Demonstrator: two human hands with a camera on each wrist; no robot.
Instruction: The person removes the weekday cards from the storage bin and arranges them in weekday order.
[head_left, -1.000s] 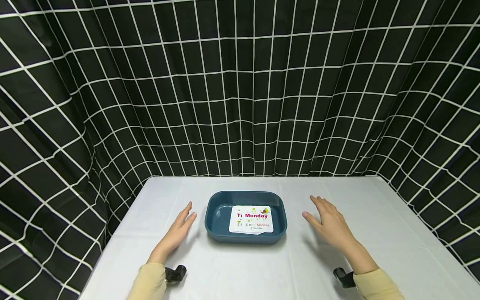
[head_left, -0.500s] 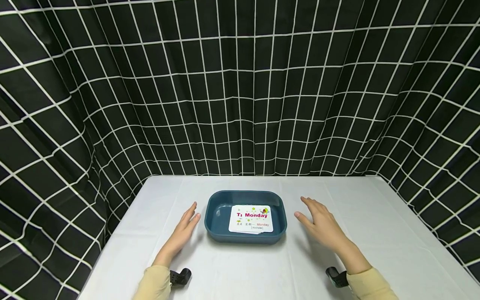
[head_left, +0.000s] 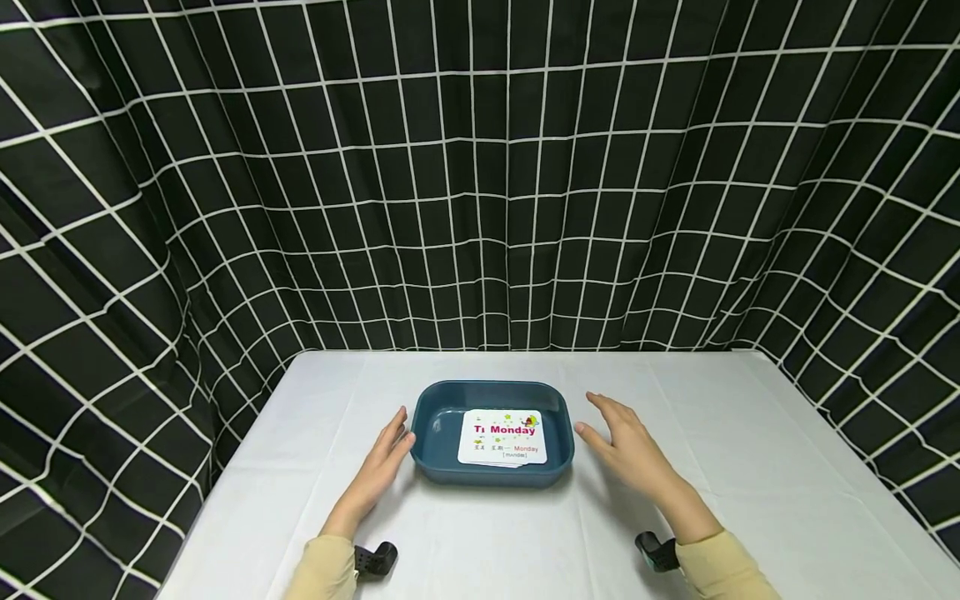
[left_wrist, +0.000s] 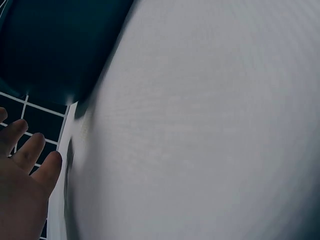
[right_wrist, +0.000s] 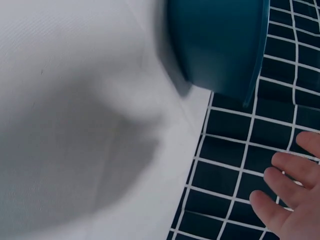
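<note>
A blue rectangular tray (head_left: pixel 491 477) with rounded corners stands on the white table, and a small stack of white word cards (head_left: pixel 504 438) lies inside it. The top card reads "Monday". My left hand (head_left: pixel 378 467) is right at the tray's left side, fingers extended, the thumb close to the rim. On the other side my right hand (head_left: pixel 633 454) hovers a short gap from the rim with its fingers spread. Both wrist views show loose, extended fingers and the outer wall of the tray (left_wrist: pixel 55 50); neither hand holds anything.
A white cloth (head_left: pixel 495 550) covers the table. Black curtains with a white grid (head_left: pixel 480 208) surround its back and sides. Each wrist wears a black camera mount, one below the left hand (head_left: pixel 377 558) and one below the right.
Both hands have moved inward toward the tray from either side, the left reaching its rim and the right narrowing its gap. Tray and cards have stayed in place.
</note>
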